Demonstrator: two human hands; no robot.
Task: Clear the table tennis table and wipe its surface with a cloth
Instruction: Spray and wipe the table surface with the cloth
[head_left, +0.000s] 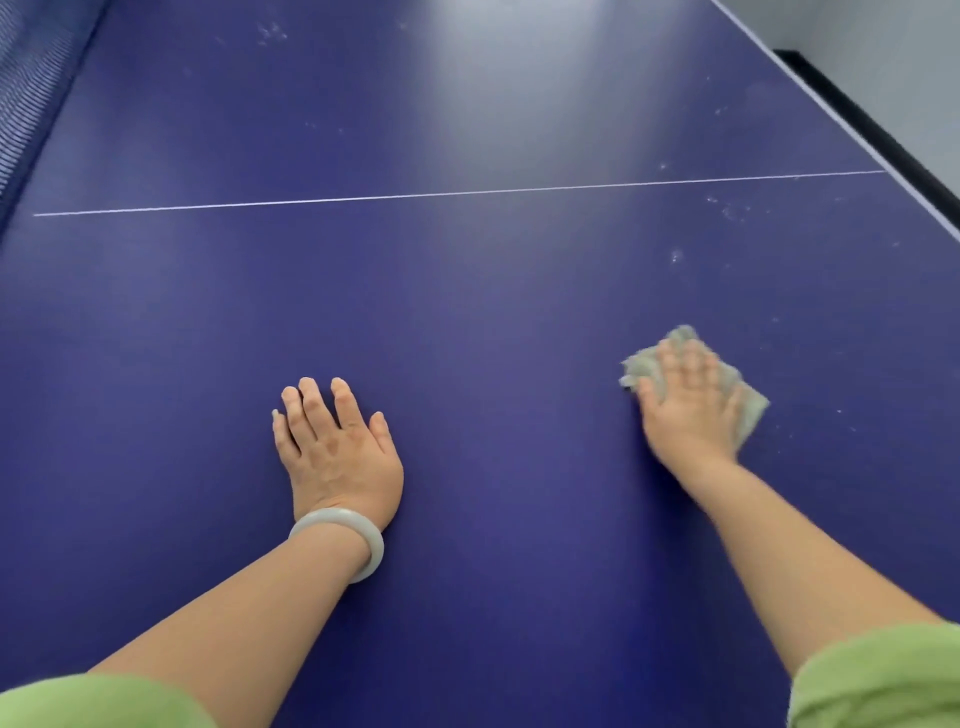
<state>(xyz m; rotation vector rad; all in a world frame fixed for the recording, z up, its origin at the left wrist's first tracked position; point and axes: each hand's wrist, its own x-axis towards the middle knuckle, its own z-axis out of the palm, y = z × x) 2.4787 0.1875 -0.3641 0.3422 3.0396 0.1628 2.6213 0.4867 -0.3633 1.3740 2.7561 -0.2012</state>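
Note:
The dark blue table tennis table (467, 291) fills the view, with a thin white centre line across it. My right hand (688, 410) lies flat with straight fingers on a small pale grey-green cloth (754, 410) and presses it onto the surface at the right. The hand and cloth are blurred. My left hand (335, 449) rests flat on the bare table, fingers spread, with a pale bangle on the wrist. Pale dusty specks mark the surface beyond the cloth.
The net (26, 98) runs along the far left. The table's white-lined right edge (852, 124) has a dark strip and a light wall or floor beyond it.

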